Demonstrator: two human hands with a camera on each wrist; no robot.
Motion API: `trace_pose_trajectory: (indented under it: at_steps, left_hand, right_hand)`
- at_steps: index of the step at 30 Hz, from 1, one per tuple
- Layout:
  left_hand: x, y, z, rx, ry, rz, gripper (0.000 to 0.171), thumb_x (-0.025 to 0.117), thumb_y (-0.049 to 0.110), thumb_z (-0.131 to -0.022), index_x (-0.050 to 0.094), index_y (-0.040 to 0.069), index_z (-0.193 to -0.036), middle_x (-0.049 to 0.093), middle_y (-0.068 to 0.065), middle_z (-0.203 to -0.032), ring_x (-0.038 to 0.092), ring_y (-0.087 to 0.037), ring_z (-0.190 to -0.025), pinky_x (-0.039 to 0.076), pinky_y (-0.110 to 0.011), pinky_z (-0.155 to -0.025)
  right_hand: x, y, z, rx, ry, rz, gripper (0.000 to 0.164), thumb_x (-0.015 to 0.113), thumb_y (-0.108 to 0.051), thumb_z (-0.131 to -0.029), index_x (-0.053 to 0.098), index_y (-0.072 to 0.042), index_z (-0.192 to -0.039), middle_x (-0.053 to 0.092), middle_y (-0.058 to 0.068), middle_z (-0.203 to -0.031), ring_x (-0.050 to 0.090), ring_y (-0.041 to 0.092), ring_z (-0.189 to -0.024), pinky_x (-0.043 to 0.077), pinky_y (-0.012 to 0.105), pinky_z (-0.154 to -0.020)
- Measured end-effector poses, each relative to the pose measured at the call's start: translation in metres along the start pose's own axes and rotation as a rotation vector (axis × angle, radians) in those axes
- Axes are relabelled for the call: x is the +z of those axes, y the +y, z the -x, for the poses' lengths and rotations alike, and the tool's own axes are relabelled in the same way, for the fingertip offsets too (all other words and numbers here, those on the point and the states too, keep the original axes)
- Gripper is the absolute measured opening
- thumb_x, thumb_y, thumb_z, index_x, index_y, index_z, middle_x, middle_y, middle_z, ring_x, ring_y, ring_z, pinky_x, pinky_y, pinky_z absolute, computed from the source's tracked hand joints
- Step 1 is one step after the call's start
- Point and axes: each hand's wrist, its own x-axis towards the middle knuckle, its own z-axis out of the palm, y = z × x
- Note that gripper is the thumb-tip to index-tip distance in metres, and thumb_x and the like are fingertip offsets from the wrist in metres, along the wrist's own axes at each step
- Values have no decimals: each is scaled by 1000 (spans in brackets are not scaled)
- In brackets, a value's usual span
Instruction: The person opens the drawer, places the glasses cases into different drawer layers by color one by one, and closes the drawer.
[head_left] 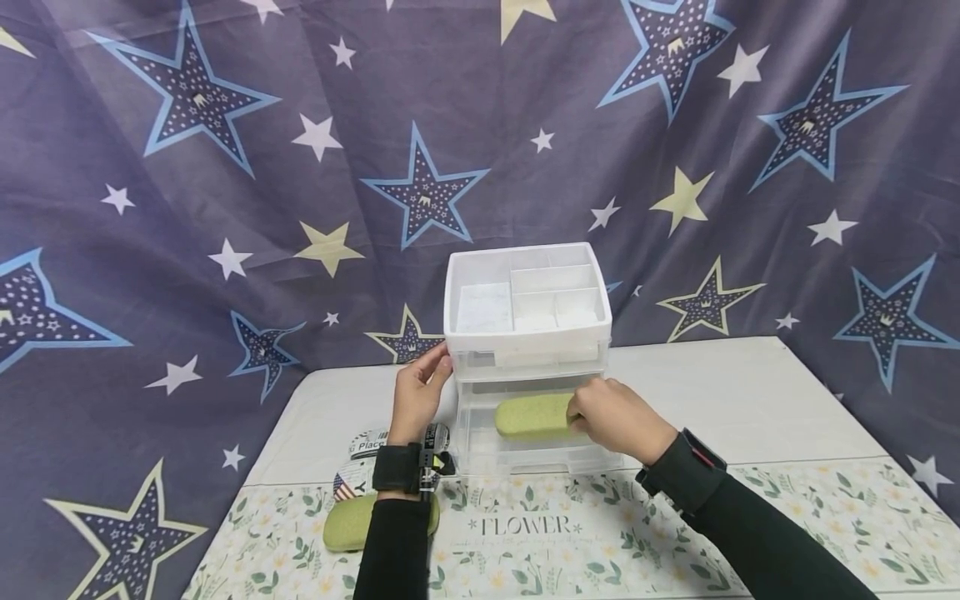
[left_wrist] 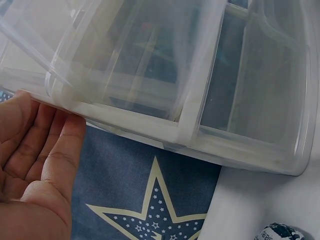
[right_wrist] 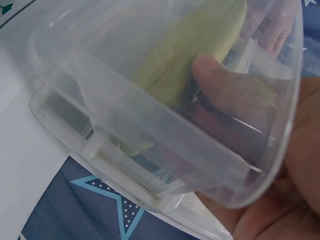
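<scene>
A white and clear plastic drawer unit stands on the table, its lower drawer pulled out toward me. In that drawer lies a long, rounded green glasses case. My right hand reaches in over the drawer and grips the right end of the case. Through the clear drawer wall, the right wrist view shows the thumb against the green case. With fairly straight fingers, my left hand touches the unit's left side; its fingertips meet the side edge in the left wrist view.
Another green case lies at the front left, partly hidden by my left forearm. Behind it is a printed package, also partly covered. A floral mat spans the table front. A star-patterned cloth hangs behind.
</scene>
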Motion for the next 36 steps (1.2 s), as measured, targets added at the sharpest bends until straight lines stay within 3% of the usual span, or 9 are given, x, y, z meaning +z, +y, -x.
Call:
trace_pose_trajectory:
  at_steps: [3,7,23,32,36]
  left_hand:
    - [0,0,0,0,0,4,37,63,14,-103,62,-1,-137,62,-18,-140,57,-32,-133,50,-36,-107]
    - [0,0,0,-6,0,3,37,62,13,-104,62,0,-138,62,-18,-140,57,-31,-133,50,-34,-106]
    - [-1,-2,0,3,-5,-10,37,62,13,-104,62,-1,-138,61,-18,-140,56,-32,-134,50,-36,-107]
    - [0,0,0,-13,3,-1,37,63,14,-103,63,0,-137,62,-18,-139,57,-31,-133,50,-35,-107]
    - [0,1,0,-13,5,0,37,64,14,-103,63,0,-137,63,-17,-139,57,-31,-133,50,-35,-107]
  right_hand:
    - [2,3,-2,-1,9,-4,20,80,3,-83,77,-15,-73,72,-4,-74,54,2,-61,49,24,-60]
    - [3,6,-6,-1,17,-11,28,77,6,-83,69,-15,-65,58,-9,-63,39,3,-57,38,23,-57]
    - [2,12,-17,48,-20,-20,29,77,5,-84,67,-13,-63,53,-9,-60,35,4,-54,35,24,-56]
    - [1,15,-20,43,-14,0,21,81,1,-83,75,-13,-69,67,-7,-67,45,3,-57,48,26,-59]
    - [1,18,-22,35,-20,-3,24,80,1,-84,72,-13,-66,59,-9,-61,40,3,-54,41,24,-55]
